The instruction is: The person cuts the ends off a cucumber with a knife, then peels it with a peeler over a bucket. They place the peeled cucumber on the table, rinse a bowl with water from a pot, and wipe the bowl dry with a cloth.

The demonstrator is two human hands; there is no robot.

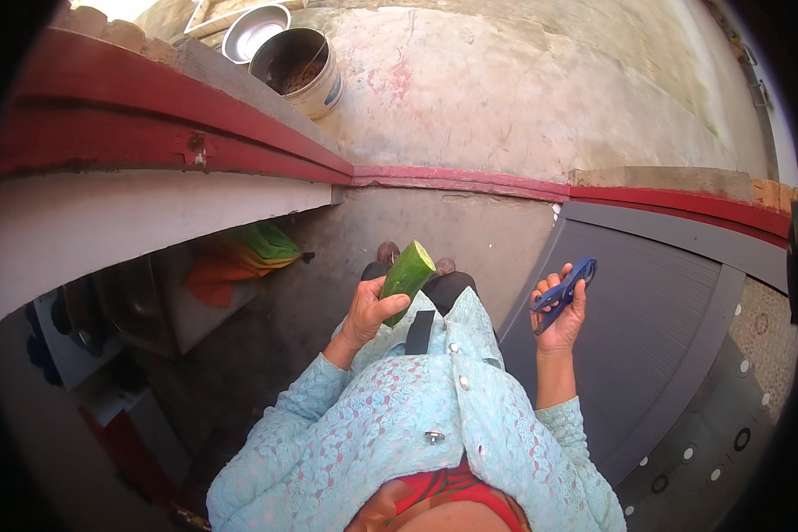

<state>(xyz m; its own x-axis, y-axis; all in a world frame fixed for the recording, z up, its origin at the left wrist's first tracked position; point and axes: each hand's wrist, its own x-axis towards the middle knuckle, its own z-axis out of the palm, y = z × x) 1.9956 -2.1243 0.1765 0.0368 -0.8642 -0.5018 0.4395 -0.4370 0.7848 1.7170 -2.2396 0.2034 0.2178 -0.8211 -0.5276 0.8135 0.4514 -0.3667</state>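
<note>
A thick green cucumber (404, 282) with one cut, pale end facing up and away is gripped in my left hand (369, 312), in front of my body. Its lower end is hidden behind the hand and my light blue lace jacket (372, 399). Out to the right, my right hand (562, 315) is raised, with its fingers wrapped round a blue-handled peeler (566, 293). The peeler is tilted and stands well apart from the cucumber. Part of its lower end is covered by the fingers.
A red door sill (461, 180) crosses ahead. On the right stands a grey door (629, 310). Beyond the sill at the far left are a bucket (321, 93) with dark contents and a white basin (250, 34). A green and orange bag (239, 257) lies at left.
</note>
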